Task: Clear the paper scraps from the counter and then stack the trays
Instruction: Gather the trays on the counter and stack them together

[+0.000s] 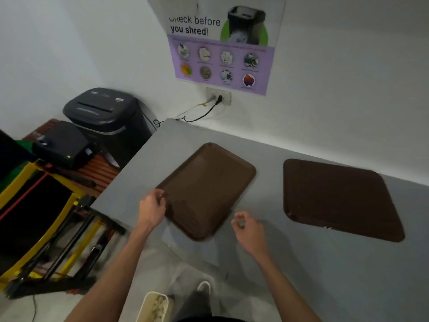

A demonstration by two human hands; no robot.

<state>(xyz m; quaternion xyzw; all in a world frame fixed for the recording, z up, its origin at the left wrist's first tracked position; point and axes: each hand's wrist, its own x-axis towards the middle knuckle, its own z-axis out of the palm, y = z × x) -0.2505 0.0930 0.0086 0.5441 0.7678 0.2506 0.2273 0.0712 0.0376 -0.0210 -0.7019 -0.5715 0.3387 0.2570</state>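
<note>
The brown rectangular plastic tray [209,182], by the grey worktop's [255,263] front-left corner, is gripped at its left rim by the left hand [152,206]; the fingers of the right hand [248,228] are loosely curled, empty. Carried one-handed to the darker brown tray [336,198] near the back edge, it could be tipped and dropped.

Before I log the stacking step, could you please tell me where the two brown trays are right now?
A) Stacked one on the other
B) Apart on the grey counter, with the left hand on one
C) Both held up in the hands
B: the left tray and the right tray sit apart with bare counter between them, and the left hand grips the left tray's edge.
</note>
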